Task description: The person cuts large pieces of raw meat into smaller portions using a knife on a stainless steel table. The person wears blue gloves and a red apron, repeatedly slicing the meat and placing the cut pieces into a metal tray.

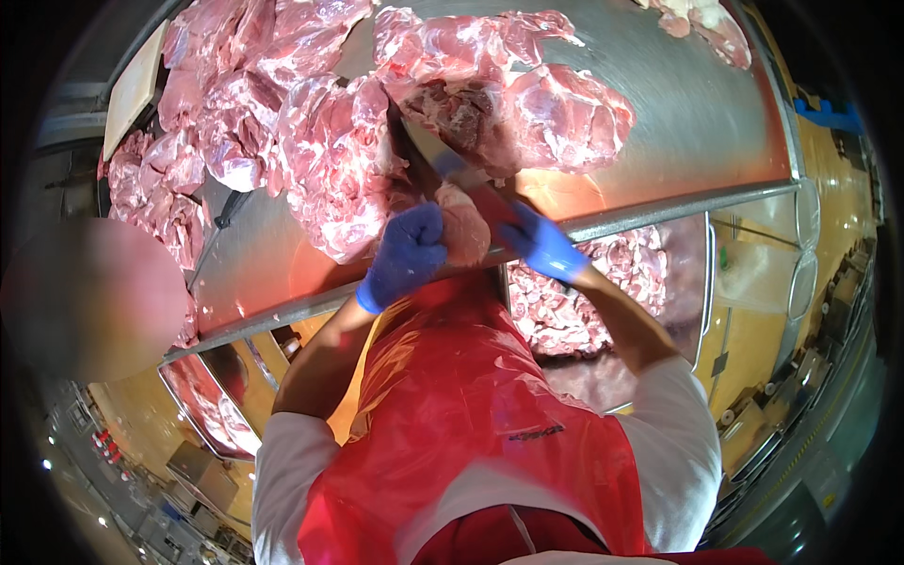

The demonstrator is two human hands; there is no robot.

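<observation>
Both of my hands wear blue gloves at the near edge of the metal table. My left hand (405, 254) is closed, its fingers curled against a pale pink piece of meat (463, 229). Just to the right, my right hand (544, 247) is closed round a knife (428, 146), whose handle is mostly hidden. The blade, partly blurred, points up and left over the meat. Beyond it lies a darker red cut of meat (461, 118). Large raw cuts (334, 165) lie left of the blade, and another cut (570, 118) sits to its right.
The metal table (697, 132) has a raised near rim (697, 200). Below it on the right stands a bin of meat pieces (603, 292); another meat container (212, 405) is at lower left. More raw meat (231, 52) covers the table's far left, beside a pale board (135, 89).
</observation>
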